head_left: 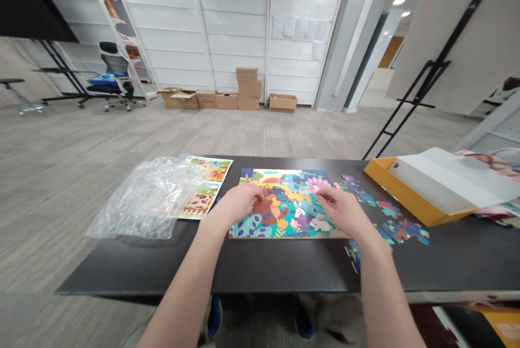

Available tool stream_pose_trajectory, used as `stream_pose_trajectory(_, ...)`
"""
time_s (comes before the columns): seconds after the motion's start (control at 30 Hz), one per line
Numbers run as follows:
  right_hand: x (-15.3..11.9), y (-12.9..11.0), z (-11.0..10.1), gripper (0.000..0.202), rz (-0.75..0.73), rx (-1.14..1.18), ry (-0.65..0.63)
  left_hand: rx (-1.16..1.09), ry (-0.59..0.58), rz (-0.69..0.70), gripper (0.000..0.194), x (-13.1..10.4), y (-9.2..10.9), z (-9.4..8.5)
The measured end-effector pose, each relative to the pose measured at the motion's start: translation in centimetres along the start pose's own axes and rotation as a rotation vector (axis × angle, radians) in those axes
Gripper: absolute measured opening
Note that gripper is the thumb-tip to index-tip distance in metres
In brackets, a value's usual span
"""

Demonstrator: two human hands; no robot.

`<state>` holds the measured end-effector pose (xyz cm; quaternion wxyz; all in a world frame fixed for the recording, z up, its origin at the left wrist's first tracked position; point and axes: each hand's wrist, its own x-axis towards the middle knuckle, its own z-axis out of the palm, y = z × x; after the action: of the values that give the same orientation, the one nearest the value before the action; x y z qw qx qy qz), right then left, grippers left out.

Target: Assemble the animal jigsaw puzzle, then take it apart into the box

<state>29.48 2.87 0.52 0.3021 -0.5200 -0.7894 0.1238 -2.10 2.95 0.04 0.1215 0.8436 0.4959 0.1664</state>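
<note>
Your left hand (246,197) and right hand (335,204) are over the puzzle (290,223); loose pieces (402,231) right, plastic (142,199) left.

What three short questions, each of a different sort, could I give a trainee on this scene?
1. True or false: the clear plastic bag partly overlaps the printed picture sheet on the black table.

2. The fingers of the left hand and right hand are both over which thing?
a) the plastic bag
b) the jigsaw puzzle
c) the picture sheet

3. Fill in, from the person's own viewpoint: the open yellow-sided box sits to the ____ of the loose puzzle pieces.

Key: 1 true; 2 b; 3 right
</note>
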Motion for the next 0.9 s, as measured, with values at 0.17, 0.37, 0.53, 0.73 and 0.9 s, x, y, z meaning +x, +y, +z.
stream_pose_trajectory(0.17, -0.2, -0.2, -0.4, 0.023, 0.009, 0.010, 0.020, 0.013, 0.015, 0.005, 0.029, -0.2, 0.4, -0.3)
stream_pose_trajectory(0.37, -1.3, 1.5, -3.1, 0.028, 0.127, -0.020, 0.200, 0.048, 0.043, -0.034, 0.023, -0.4, 0.8, -1.1)
stream_pose_trajectory(0.53, -2.5, 3.3, -5.8, 0.032, 0.370, -0.014, 0.529, 0.076, 0.036, -0.049, 0.023, -0.3, 0.2, -1.1)
stream_pose_trajectory(0.73, -3.6, 4.2, -7.3, 0.033, 0.513, 0.051, 0.764, 0.086, 0.032, -0.011, 0.024, -0.2, -0.4, -1.1)
stream_pose_trajectory(0.9, -5.2, 6.6, -8.6, 0.032, 0.516, -0.032, 0.551, 0.110, 0.031, -0.013, 0.027, -0.5, -0.4, -1.4)
